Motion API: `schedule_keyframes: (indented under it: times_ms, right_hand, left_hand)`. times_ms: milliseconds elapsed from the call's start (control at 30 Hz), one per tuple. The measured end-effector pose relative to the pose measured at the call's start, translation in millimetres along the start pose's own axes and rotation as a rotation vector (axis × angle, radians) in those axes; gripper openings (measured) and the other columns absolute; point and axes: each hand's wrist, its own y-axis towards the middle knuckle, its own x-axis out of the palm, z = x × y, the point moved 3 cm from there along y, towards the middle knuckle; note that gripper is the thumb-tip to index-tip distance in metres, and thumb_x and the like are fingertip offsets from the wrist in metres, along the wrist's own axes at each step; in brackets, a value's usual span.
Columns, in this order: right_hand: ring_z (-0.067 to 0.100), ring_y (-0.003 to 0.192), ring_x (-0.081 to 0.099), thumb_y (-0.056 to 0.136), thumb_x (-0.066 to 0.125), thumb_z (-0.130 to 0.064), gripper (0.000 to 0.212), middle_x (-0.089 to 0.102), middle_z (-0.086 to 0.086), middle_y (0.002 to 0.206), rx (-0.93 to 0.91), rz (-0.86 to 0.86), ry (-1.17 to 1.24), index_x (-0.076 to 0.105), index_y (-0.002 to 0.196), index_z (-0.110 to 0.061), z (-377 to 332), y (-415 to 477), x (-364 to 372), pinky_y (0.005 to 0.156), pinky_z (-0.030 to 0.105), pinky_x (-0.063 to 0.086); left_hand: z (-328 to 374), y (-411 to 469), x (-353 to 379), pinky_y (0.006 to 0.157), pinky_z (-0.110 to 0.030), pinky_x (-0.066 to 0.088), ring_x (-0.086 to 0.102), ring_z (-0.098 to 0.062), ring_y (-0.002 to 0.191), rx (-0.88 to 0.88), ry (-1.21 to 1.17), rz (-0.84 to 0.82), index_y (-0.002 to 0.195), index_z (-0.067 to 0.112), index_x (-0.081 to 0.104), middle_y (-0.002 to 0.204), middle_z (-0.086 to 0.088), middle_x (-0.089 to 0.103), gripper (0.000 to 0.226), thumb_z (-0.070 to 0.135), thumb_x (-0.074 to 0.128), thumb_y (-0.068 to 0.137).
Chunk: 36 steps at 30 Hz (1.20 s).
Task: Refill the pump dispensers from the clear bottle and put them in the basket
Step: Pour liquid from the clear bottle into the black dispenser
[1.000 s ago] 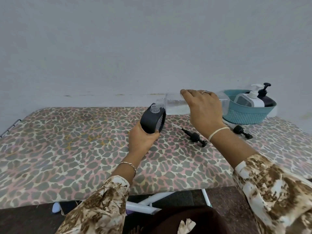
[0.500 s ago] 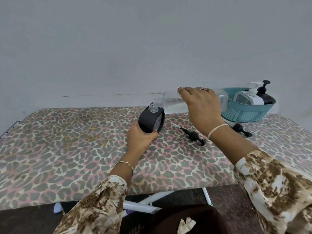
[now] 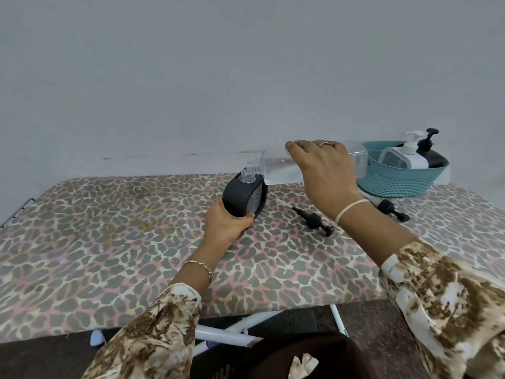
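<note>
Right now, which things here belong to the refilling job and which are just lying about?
Job:
clear bottle in the right hand
open black dispenser held by the left hand
near loose pump
far loose pump
teal basket holding a white dispenser and a black pump bottle

Lying about:
patterned table cover
white tubes under the table

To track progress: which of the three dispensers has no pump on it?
The black rounded dispenser gripped by the left hand, its clear neck bare. The white dispenser and dark dispenser in the teal woven basket both carry pumps.
</note>
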Motion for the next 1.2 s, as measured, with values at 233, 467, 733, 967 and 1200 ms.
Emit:
schedule_keyframes:
  times_ms: [233, 467, 733, 967, 1200]
  right_hand:
    - [0.027, 0.101, 0.059, 0.077, 0.053, 0.005, 0.058, 0.062, 0.0, 0.119, 0.008, 0.01, 0.004, 0.044, 0.13, -0.018, 0, -1, 2, 0.086, 0.036, 0.038]
    - [0.029, 0.102, 0.059, 0.077, 0.054, 0.006, 0.058, 0.062, 0.003, 0.12, 0.017, 0.005, 0.002, 0.045, 0.129, -0.017, 0, -2, 3, 0.088, 0.039, 0.039]
    - [0.029, 0.1, 0.059, 0.077, 0.054, 0.006, 0.058, 0.062, 0.002, 0.119, 0.023, 0.012, 0.005, 0.044, 0.129, -0.017, 1, -4, 5, 0.086, 0.039, 0.039]
    - [0.03, 0.104, 0.059, 0.077, 0.055, 0.006, 0.061, 0.061, 0.003, 0.122, 0.019, 0.003, 0.001, 0.042, 0.132, -0.017, 0, -4, 7, 0.092, 0.043, 0.04]
    - [0.031, 0.107, 0.058, 0.08, 0.052, 0.006, 0.059, 0.06, 0.004, 0.125, 0.007, 0.003, 0.002, 0.041, 0.134, -0.016, 0, -4, 5, 0.095, 0.044, 0.04]
  left_hand:
    - [1, -1, -3, 0.085, -0.043, 0.057, 0.068, -0.019, 0.097, -0.017, -0.028, -0.041, 0.114, 0.01, 0.062, 0.105, -0.005, 0.071, 0.055, 0.004, 0.084, 0.064]
    - [0, 4, -5, 0.084, -0.031, 0.055, 0.067, -0.015, 0.096, -0.007, -0.023, -0.088, 0.112, 0.01, 0.063, 0.105, -0.004, 0.071, 0.054, 0.004, 0.086, 0.064]
    - [-2, 10, -8, 0.079, -0.023, 0.054, 0.068, -0.01, 0.093, 0.003, -0.006, -0.142, 0.109, 0.014, 0.063, 0.102, 0.0, 0.072, 0.055, 0.006, 0.088, 0.061]
    - [-5, 13, -8, 0.088, -0.03, 0.054, 0.067, -0.013, 0.098, 0.012, -0.017, -0.166, 0.114, 0.01, 0.064, 0.106, -0.001, 0.072, 0.06, 0.006, 0.089, 0.06]
    - [-7, 13, -8, 0.087, -0.029, 0.055, 0.068, -0.01, 0.095, 0.016, -0.033, -0.162, 0.111, 0.011, 0.065, 0.102, 0.003, 0.072, 0.057, 0.004, 0.088, 0.06]
